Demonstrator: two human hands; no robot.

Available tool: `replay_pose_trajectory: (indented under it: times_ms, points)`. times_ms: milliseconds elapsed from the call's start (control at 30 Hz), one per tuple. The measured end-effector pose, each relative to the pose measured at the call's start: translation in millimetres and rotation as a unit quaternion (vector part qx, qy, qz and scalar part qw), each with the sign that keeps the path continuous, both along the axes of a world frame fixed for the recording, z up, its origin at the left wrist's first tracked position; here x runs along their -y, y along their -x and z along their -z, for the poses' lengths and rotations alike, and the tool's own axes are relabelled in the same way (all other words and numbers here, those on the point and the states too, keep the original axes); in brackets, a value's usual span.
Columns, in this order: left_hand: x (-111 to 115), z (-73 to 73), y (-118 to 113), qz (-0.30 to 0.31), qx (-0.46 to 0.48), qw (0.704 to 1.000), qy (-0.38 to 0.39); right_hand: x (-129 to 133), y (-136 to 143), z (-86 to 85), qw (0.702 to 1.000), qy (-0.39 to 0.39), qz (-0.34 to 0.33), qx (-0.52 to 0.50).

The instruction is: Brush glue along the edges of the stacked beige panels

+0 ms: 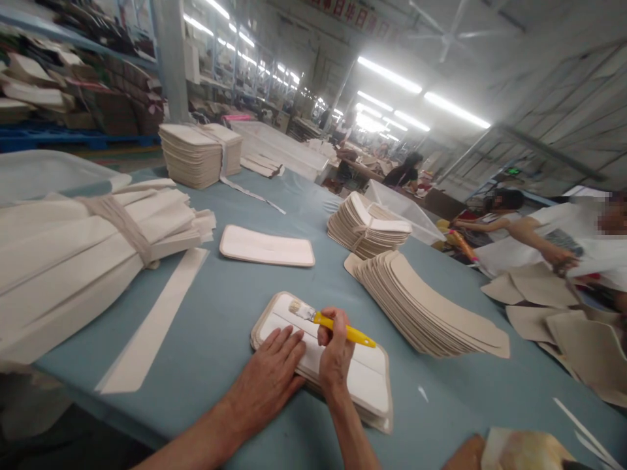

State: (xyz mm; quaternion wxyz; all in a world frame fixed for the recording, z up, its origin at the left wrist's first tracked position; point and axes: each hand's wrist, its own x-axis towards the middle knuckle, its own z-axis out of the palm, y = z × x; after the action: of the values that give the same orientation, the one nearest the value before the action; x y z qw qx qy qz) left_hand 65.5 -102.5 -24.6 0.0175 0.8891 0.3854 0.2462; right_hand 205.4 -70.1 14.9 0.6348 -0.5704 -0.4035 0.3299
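Observation:
My right hand (337, 352) grips a paintbrush (360, 336) with a yellow handle, its pale bristles over the far left part of a stack of rounded-corner panels (369, 385). The top panel is white with a beige border and a line along its length. Flat on the near left side of this stack lies my left hand (277, 359), fingers stretched out and holding nothing. A single white panel (267, 246) rests on the table just beyond. To the right, a fanned row of beige panels (416, 300) leans over.
Tied bundles of panels (367, 225) and a tall strapped stack (200, 153) stand farther back on the blue-green table (206, 333). At left lie a large tied bundle of strips (73, 254) and a loose strip (154, 326). Co-workers sit at right; a container (526, 450) is near the front edge.

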Motion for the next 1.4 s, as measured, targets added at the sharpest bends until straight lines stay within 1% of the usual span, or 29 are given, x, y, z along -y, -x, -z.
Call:
replay_pose_trajectory:
  times_ms: [167,233,300,467,667,867,1000,1067,1233,1400]
  points:
    - [1.0,-9.1,-0.6,-0.03,0.011,0.999,-0.005,-14.8,-1.2,14.3,0.996,0.059,0.018,-0.065]
    - [2.7,-11.8,1.6,-0.048,0.024,0.999,0.005,-18.2,-1.7,18.8,0.994,0.071,0.018,-0.077]
    - [4.9,-11.3,4.9,-0.063,0.044,0.997,0.003,-18.9,-1.4,20.7,0.994,0.074,0.013,-0.081]
    - [7.6,-4.4,11.1,-0.09,0.065,0.993,-0.034,-15.0,-0.4,17.1,0.995,0.061,0.005,-0.076]
    - [5.4,-2.9,11.6,-0.083,0.07,0.994,-0.031,-16.3,8.2,8.8,0.998,0.038,-0.033,-0.04]
    - [5.7,-4.2,11.8,-0.085,0.078,0.993,-0.017,-21.4,24.4,10.6,0.998,0.028,-0.048,0.02]
    - [6.1,-8.8,11.3,-0.081,0.08,0.993,0.014,-21.6,27.3,12.1,0.993,0.033,-0.048,0.103]
    - [5.9,-10.2,11.3,-0.083,0.081,0.993,0.014,-20.8,25.7,10.4,0.987,0.036,-0.044,0.148]
    - [5.0,-9.1,12.1,-0.083,0.079,0.993,-0.026,-16.6,11.8,1.8,0.971,0.044,-0.032,0.234]
    - [2.9,-4.2,13.5,-0.082,0.075,0.991,-0.07,-9.0,-18.4,-6.9,0.958,0.06,-0.011,0.28]
